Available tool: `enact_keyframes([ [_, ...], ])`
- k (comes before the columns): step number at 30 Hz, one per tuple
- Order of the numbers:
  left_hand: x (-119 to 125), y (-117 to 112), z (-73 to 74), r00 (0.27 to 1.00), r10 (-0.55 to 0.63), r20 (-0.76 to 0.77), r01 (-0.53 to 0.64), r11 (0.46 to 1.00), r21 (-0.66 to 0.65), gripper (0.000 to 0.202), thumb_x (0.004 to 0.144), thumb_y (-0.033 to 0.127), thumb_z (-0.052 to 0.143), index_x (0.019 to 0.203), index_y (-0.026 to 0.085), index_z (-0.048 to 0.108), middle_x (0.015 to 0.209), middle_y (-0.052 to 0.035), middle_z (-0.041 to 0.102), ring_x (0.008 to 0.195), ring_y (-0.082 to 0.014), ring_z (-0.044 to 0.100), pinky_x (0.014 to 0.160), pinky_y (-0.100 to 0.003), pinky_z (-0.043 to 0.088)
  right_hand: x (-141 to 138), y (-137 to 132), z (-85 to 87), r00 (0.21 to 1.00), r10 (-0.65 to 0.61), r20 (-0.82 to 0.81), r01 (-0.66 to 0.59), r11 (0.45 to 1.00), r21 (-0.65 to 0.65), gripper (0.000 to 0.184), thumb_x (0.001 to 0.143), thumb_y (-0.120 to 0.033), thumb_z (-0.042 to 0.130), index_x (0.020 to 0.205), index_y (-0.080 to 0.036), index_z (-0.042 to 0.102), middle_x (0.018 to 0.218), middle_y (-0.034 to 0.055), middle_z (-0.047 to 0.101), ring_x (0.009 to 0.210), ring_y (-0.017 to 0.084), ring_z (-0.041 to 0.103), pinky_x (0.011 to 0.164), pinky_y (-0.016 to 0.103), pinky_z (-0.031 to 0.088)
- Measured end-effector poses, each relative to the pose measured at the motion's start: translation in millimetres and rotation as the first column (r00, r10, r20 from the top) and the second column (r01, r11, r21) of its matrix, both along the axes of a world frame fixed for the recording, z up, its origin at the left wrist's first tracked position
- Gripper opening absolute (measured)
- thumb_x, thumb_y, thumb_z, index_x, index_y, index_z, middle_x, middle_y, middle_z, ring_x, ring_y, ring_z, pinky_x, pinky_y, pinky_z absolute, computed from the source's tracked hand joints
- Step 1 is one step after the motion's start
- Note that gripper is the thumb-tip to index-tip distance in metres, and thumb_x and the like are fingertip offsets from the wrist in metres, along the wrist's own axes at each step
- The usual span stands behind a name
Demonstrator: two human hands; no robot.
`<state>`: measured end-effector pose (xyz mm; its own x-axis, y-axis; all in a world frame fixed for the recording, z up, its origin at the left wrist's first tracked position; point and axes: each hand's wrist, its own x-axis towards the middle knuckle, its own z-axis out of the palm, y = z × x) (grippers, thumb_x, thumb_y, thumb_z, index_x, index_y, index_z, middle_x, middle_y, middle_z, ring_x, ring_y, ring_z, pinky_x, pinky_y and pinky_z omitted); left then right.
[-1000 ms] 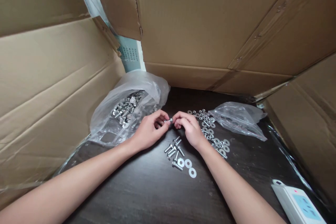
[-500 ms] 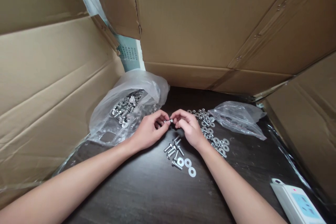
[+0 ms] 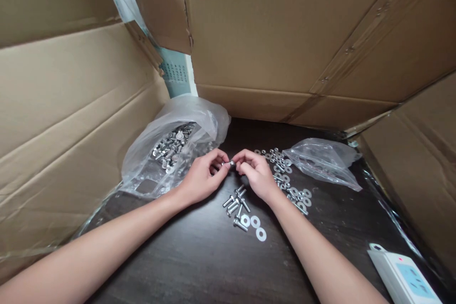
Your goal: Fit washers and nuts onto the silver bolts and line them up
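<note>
While the left hand (image 3: 201,181) and right hand (image 3: 257,175) together grip one small bolt (image 3: 230,164) in a tight pinch, loose bolts (image 3: 235,204) lie at six o'clock and a bolt bag (image 3: 153,156) at ten.

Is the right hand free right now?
No, the right hand pinches a small metal bolt at its fingertips, with the left hand gripping the bolt's other end.

Right hand (image 3: 258,175) has nudged slightly closer to left hand (image 3: 201,178) on bolt (image 3: 230,163).
</note>
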<state>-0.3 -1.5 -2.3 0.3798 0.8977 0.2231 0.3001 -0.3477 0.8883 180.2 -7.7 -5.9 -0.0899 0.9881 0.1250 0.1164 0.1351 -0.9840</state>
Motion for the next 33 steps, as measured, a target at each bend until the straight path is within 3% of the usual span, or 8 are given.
enact_keyframes([
  [8,0.6,-0.2,0.6,1.000,-0.013,-0.015,0.013,1.000,0.002,0.009,0.095,0.027,0.059,0.099,0.019,0.061,0.086,-0.0021,0.071,0.078,-0.0162,0.067,0.068,-0.027,0.053,0.4,-1.0,2.0,0.999,0.026,-0.029,-0.026,0.999,0.021,0.017,0.071,-0.024,0.057,0.080,-0.020,0.069,0.064,-0.0024,0.057,0.061,0.014,0.050,0.061,0.029,0.041],
  [23,-1.2,0.8,-2.6,1.000,-0.020,-0.012,0.020,1.000,-0.004,0.008,0.093,0.026,0.062,0.097,0.019,0.062,0.085,-0.0015,0.070,0.078,-0.0154,0.066,0.069,-0.027,0.052,0.7,-1.3,-0.8,0.996,0.037,0.087,-0.037,0.999,0.004,0.007,0.075,-0.025,0.061,0.078,-0.020,0.064,0.068,-0.0013,0.059,0.066,0.016,0.053,0.063,0.029,0.041],
  [33,-0.2,0.6,-0.3,1.000,-0.008,0.001,0.008,1.000,-0.010,0.011,0.093,0.029,0.063,0.098,0.019,0.063,0.085,-0.0017,0.071,0.077,-0.0159,0.067,0.068,-0.027,0.053,-2.1,-1.7,-1.3,0.994,0.005,0.112,-0.007,1.000,0.017,0.014,0.081,-0.034,0.067,0.079,-0.020,0.064,0.067,-0.0019,0.058,0.063,0.014,0.052,0.061,0.028,0.041],
])
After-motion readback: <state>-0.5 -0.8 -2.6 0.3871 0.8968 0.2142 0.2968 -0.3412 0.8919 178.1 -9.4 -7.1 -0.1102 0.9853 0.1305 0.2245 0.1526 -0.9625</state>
